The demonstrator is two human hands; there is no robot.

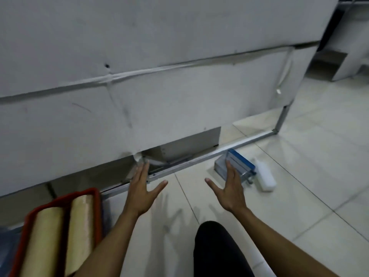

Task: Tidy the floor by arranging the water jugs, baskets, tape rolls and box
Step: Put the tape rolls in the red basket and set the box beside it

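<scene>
Both hands are hanging open over the floor, holding nothing. Left hand (139,188) is reaching forward with fingers together and thumb splayed, fingertips near the metal rail (199,159) at the foot of the wall panel (139,76). Right hand (231,188) is mirroring it, palm facing inward, fingers spread and empty, fingertips overlapping the near edge of the box (235,166) from this angle; contact I cannot tell.

My read: palms are facing each other to take something two-handed, most likely the box, which is lying ahead and to the right, close against the rail. It is clear-sided with a blue lid. A white bottle (264,176) is lying on its side just right of it, touching or nearly so.

Near left: a red basket (65,198) is sitting close to the wall, carrying two cream tape rolls (60,236) side by side, lengthwise. That looks already sorted. Something blue and blurred is showing at the far-left edge; can't identify it. No water jugs are showing clearly in view.

A dark-clad knee (217,248) is sitting low in the frame between the forearms, so the person is probably crouching.

The floor (309,146) is pale glossy tile with thin grout lines, throwing soft hand shadows. The wall panel is grey, scuffed and seamed, with a cut-out gap at its base behind the rail. At far right the space is opening onto more tile and grey furniture.
</scene>
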